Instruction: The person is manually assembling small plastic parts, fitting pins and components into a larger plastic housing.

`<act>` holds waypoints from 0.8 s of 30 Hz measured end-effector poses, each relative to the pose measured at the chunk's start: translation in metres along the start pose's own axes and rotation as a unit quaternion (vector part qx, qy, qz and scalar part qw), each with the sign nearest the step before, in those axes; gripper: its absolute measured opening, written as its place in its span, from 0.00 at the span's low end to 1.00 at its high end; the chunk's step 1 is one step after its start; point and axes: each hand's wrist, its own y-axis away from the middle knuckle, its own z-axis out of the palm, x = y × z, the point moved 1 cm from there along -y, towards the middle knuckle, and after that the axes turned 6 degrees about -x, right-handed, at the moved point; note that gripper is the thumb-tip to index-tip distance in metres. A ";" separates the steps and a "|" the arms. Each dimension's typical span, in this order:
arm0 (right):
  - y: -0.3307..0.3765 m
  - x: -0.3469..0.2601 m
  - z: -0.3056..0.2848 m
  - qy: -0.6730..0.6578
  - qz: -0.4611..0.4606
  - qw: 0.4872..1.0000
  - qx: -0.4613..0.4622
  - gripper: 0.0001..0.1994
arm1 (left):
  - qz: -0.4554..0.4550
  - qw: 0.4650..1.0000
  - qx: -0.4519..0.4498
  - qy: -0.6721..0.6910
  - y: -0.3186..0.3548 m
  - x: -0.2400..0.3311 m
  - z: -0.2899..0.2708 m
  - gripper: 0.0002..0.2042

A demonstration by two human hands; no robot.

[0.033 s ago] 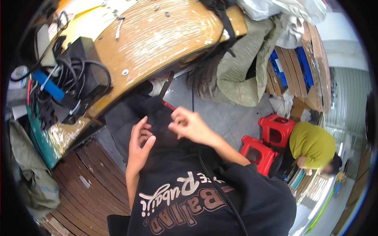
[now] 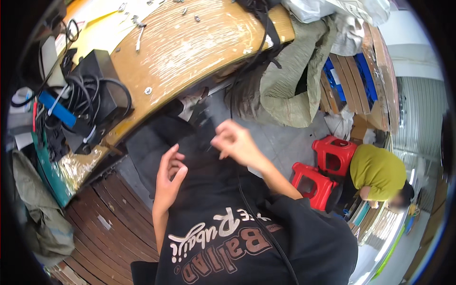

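My left hand [image 2: 169, 178] is above my dark-clad lap [image 2: 156, 130], thumb apart from half-bent fingers, with nothing visible in it. To its right, my right hand [image 2: 233, 142] has its fingers curled together. Whatever these fingers may hold is hidden or too small to name. Just beyond that hand, a dark shape [image 2: 203, 114] is smeared by motion; I cannot tell what it is or whether the hand touches it. A gap separates my two hands.
Ahead is a wrapped wooden desk [image 2: 190, 47] with small metal parts, a black box [image 2: 102, 71] and coiled cables [image 2: 88, 88]. A woven sack [image 2: 289, 90] stands beyond its right end. Red stools [image 2: 313, 183] and a crouching person [image 2: 380, 173] are at right.
My right hand has shifted slightly right and away from my left hand. A red piece and brown strip seen beside it earlier no longer show clearly; a dark blur is there instead.
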 end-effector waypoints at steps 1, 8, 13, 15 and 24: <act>-0.004 0.005 -0.025 -0.002 -0.031 0.993 0.114 0.10 | -0.043 0.997 -0.031 0.050 0.001 -0.006 -0.001 0.18; 0.021 0.040 -0.234 0.235 -0.010 0.814 0.531 0.10 | -0.092 0.995 -0.023 0.019 -0.005 -0.019 -0.009 0.14; -0.004 0.055 -0.314 0.287 0.125 0.812 0.493 0.10 | -0.100 0.995 -0.008 0.009 -0.008 -0.020 -0.015 0.13; -0.011 0.078 -0.364 0.319 0.131 0.788 0.510 0.09 | -0.097 0.995 -0.011 0.007 -0.012 -0.019 -0.014 0.12; -0.024 0.112 -0.433 -0.157 0.002 0.814 0.559 0.13 | 0.006 0.992 -0.120 0.049 0.018 0.061 0.004 0.09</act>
